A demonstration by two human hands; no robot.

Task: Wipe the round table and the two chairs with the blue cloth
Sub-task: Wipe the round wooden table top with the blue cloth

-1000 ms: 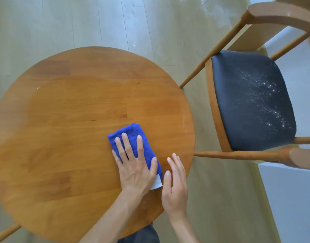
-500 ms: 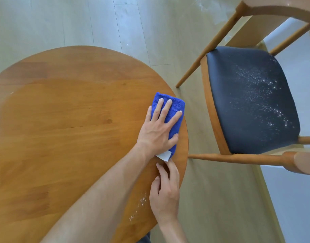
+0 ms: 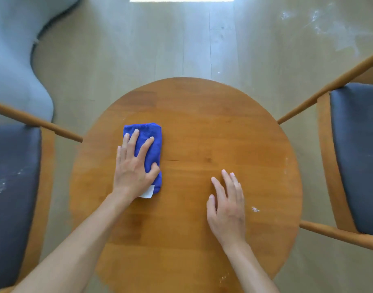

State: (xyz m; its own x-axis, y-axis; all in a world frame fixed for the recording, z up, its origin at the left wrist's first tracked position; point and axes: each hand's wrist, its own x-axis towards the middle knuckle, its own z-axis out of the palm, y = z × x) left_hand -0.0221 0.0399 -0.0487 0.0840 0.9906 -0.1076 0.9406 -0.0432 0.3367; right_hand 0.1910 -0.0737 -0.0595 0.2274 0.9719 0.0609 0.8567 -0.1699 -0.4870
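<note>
1. A round wooden worktop (image 3: pixel 202 115) fills the centre, with a dark-seated chair on the left (image 3: pixel 12 187) and another on the right (image 3: pixel 358 157), both seats dusted with white specks
2. The folded blue cloth (image 3: pixel 153 136) lies left of centre, pinned flat under the left hand (image 3: pixel 133 166), fingers spread, not clenched
3. The right hand (image 3: pixel 226 208) rests open and empty on the wood
4. The cloth looks soft, light and floppy; palm pressure on its middle should steer it best

floor (image 3: pixel 122 60): pale planks | grey upholstered seat (image 3: pixel 14 60): far left
</note>
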